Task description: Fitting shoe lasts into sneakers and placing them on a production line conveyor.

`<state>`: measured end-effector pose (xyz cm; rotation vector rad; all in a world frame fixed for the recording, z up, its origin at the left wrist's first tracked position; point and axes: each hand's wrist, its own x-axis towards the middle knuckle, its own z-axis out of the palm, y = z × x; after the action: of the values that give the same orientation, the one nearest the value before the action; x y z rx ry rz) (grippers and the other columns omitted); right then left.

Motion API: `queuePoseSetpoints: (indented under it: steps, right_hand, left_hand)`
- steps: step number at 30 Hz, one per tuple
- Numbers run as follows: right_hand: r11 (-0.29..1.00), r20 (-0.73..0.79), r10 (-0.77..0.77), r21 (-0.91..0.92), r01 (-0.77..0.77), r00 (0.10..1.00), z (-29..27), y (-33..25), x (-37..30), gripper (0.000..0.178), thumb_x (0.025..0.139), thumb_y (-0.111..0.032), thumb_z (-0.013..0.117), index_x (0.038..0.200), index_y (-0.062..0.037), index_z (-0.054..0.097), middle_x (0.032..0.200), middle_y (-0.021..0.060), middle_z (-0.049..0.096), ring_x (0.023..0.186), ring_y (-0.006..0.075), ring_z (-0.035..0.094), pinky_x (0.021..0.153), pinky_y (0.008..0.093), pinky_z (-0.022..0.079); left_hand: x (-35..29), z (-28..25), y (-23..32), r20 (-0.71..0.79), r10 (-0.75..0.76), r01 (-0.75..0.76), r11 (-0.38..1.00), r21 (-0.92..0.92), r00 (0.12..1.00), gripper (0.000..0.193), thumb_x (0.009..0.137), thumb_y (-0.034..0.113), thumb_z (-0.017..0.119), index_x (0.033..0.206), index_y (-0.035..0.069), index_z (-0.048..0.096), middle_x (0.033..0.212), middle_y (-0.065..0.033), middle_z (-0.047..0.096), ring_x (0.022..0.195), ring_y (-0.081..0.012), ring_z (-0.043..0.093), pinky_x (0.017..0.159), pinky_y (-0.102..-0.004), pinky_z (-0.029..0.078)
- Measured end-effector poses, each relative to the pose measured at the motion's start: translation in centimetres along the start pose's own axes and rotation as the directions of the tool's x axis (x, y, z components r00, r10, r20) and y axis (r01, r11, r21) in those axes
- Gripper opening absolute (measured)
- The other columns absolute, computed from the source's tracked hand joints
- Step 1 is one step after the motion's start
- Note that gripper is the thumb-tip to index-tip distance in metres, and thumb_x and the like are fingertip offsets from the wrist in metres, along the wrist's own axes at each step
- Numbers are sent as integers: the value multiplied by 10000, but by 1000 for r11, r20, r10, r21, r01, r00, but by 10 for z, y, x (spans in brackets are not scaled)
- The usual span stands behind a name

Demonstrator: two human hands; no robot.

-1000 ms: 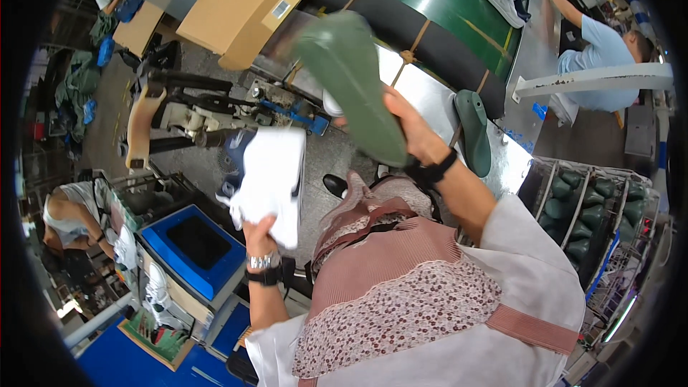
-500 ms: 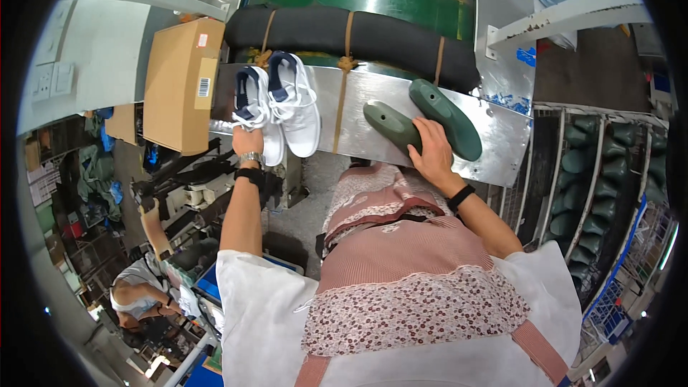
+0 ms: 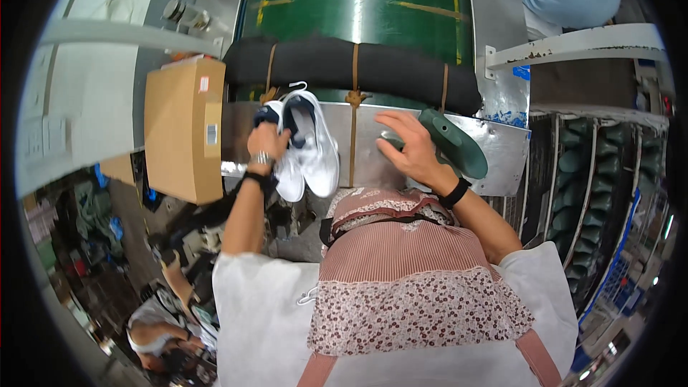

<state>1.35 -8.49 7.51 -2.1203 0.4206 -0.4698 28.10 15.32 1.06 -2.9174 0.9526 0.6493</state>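
A pair of white sneakers with navy linings lies on the metal ledge. My left hand (image 3: 269, 140) has its fingers curled over the opening of the left sneaker (image 3: 289, 180). Close against it on the right is the other sneaker (image 3: 320, 163), its laces loose. Over to the right, my right hand (image 3: 414, 149) hovers with fingers stretched and thumb apart. Beneath it, a smaller green shoe last (image 3: 390, 139) is mostly hidden, and I cannot tell whether the hand touches it. A larger dark green last (image 3: 454, 142) lies just beyond that hand.
Behind the ledge (image 3: 505, 145) a black padded roll (image 3: 315, 64), tied with straps, crosses the green conveyor belt (image 3: 322, 0). A cardboard box (image 3: 172, 129) stands left. Racks of green lasts (image 3: 591, 204) are at right. Other people are at far right and lower left.
My right hand has come off its hold on the smaller last, its fingers now stretched leftward. My left hand has shifted onto the left sneaker's opening. The view has tilted, showing more belt.
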Motion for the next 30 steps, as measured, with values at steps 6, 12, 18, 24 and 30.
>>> queuePoseSetpoints:
  steps: [6,12,18,24,30]
  right_hand:
    - [950,44,-309,65,306,950,1,-56,74,446,843,-263,785,1195,-17,664,1169,147,658,1110,360,616,938,439,513]
    - [929,60,-359,-75,363,931,-24,-75,76,443,776,-304,819,1072,-6,679,1032,130,639,986,322,611,848,423,522]
    - [980,-24,-163,-122,159,986,-31,-82,66,302,782,-222,803,985,-23,702,935,93,646,942,303,622,807,410,528]
    - [908,-223,-315,-354,224,923,-76,-97,121,505,846,-411,771,1120,4,679,1038,114,688,1032,335,646,875,451,526]
    - [928,16,-262,-270,257,965,-71,-71,128,402,785,-337,805,966,-8,661,925,122,693,888,320,678,757,413,549]
  left_hand:
    - [-28,-93,74,-124,499,-513,818,-259,858,292,798,284,801,699,45,665,698,-195,625,688,-409,631,581,-485,462]
    - [12,-121,104,-216,761,-770,511,-382,612,228,742,167,818,750,18,646,686,-152,564,654,-374,596,583,-464,456]
    - [35,-141,136,-174,886,-864,347,-365,430,209,712,127,821,743,26,641,687,-137,549,685,-357,596,601,-450,459]
    - [39,-155,148,-164,932,-874,228,-429,323,192,701,101,815,740,28,641,659,-126,530,658,-333,579,585,-436,451]
    - [48,-158,170,-296,927,-880,67,-471,229,154,704,61,812,783,56,679,693,-72,634,647,-285,593,586,-411,475]
